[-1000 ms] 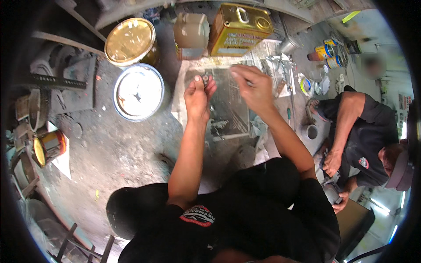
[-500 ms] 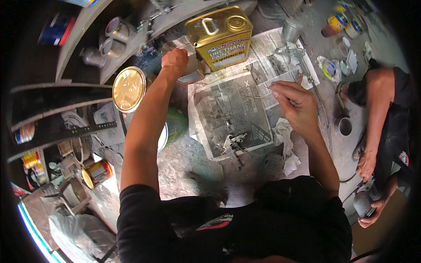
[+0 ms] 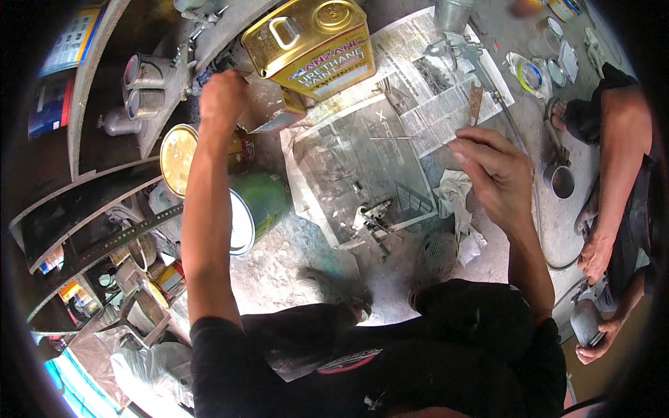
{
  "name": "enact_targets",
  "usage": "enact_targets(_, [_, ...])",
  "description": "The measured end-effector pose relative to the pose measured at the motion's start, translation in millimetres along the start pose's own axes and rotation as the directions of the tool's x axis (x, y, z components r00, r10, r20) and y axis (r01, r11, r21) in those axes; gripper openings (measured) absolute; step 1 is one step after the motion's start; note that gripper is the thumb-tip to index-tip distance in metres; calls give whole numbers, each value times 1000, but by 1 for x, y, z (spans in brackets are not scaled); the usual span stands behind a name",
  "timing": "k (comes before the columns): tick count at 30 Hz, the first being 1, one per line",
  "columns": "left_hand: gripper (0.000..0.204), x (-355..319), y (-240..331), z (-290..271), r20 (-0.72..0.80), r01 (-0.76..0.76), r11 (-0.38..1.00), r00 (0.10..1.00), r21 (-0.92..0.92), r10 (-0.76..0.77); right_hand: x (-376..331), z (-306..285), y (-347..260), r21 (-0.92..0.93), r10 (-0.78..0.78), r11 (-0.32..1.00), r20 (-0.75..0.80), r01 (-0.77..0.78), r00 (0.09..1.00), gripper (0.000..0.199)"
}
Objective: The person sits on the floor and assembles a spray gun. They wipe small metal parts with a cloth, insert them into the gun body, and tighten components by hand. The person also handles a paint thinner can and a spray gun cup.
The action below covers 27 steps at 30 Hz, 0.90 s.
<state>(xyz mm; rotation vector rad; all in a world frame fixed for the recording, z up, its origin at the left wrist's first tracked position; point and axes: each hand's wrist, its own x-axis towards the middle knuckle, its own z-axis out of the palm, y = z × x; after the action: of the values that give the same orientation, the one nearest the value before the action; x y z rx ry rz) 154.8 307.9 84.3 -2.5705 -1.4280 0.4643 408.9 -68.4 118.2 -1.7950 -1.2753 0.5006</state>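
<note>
My right hand (image 3: 496, 173) is closed in a pinch on a thin metal needle (image 3: 394, 138), which points left above the newspaper (image 3: 362, 164). My left hand (image 3: 223, 101), fingers curled, is at the left side of an open rectangular box (image 3: 268, 104); what its fingers hold is hidden from view. Behind that box stands a gold rectangular thinner can (image 3: 310, 52) with a handle and round cap. On the newspaper's near part lies a metal spray gun (image 3: 373, 221), with a small metal piece (image 3: 357, 187) just beyond it.
Round cans, one gold-lidded (image 3: 179, 160) and one green (image 3: 261, 203), stand beside my left forearm. Another spray gun (image 3: 468, 52) lies far right near a grey cup (image 3: 453, 14). At right, a co-worker's hands (image 3: 596, 334) hold a grey rounded cup. Crumpled paper (image 3: 460, 202) lies nearby.
The view has shifted, so the can and box appear farther left. My left hand has moved left relative to the box. My right hand still holds the needle, now seen more level.
</note>
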Motion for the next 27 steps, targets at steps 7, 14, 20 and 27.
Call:
enact_targets(7, [27,-163,126,6,133,97,-259,983,-961,-126,-4,85,27,114,-115,987,20,112,993,17])
enact_targets(14, [21,-240,206,105,431,418,-908,826,-39,362,-49,124,53,133,-67,990,107,52,992,17])
enact_targets(20, [16,-237,211,104,353,458,-857,862,-236,363,-67,121,43,108,14,994,78,-23,997,18])
enact_targets(27, [18,-243,231,107,326,377,-897,899,-232,293,-69,121,40,-47,-22,999,41,23,999,20])
